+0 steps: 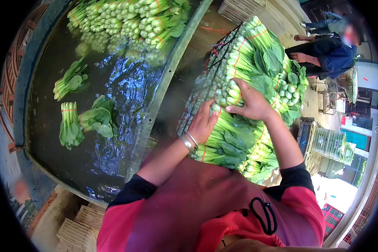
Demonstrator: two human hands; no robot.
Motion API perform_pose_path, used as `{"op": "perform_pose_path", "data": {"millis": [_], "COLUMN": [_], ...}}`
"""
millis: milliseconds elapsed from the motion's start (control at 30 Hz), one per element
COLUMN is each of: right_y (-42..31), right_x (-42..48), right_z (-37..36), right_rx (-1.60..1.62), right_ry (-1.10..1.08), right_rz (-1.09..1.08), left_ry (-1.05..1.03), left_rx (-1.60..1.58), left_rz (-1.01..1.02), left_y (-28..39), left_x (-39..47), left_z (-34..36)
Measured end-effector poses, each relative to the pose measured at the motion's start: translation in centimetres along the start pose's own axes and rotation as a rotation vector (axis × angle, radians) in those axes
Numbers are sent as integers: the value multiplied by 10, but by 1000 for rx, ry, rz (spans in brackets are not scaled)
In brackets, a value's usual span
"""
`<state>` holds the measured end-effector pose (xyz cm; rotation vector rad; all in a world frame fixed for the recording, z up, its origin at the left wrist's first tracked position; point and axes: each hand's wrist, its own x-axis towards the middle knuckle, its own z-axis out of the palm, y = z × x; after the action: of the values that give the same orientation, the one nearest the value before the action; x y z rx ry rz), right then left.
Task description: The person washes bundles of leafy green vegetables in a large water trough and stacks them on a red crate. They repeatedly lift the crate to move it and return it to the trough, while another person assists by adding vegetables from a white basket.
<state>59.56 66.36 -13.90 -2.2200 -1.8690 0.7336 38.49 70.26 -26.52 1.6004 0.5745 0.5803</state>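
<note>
A tall stack of green leafy vegetables, likely bok choy (236, 135), stands before me, tied in bunches with orange-red bands. My right hand (253, 100) is around one bunch (227, 93) on the stack, thumb on the near side and fingers on the far side. The pale stalk ends of that bunch face left. Beside it, my left hand (204, 121) rests against the stalk ends at the stack's left side, thumb apart from its fingers. A metal bangle and a ring-like bracelet (189, 141) circle my left wrist.
Left of me is a water-filled tank (154, 105) with a raised rim. Three loose bunches (71, 123) float in it, and many more (126, 19) are piled at its far end. Plastic crates (82, 228) sit lower left. People (324, 56) stand beyond the stack.
</note>
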Motion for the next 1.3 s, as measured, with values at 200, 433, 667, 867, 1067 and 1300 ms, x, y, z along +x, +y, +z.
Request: {"op": "perform_pose_path", "data": {"millis": [200,433,667,867,1067,1300], "right_y": [-13,-20,-25,-43,-42,-35], "right_x": [-4,-3,-9,-7,-9,-7], "right_z": [19,34,27,77,85,88], "right_rx": [-155,-264,-56,-287,-257,-171], "right_ry": [120,158,116,480,536,510], "right_rz": [113,133,105,197,170,125], "left_ry": [50,-7,22,81,-413,-197], "left_rx": [-73,-12,19,73,-143,-459], "left_rz": [-4,92,83,-74,-476,-456], "left_y": [8,24,15,-18,-25,-48], "left_x": [-7,-12,-9,23,124,112], "left_z": [1,-6,-4,-13,-17,5]}}
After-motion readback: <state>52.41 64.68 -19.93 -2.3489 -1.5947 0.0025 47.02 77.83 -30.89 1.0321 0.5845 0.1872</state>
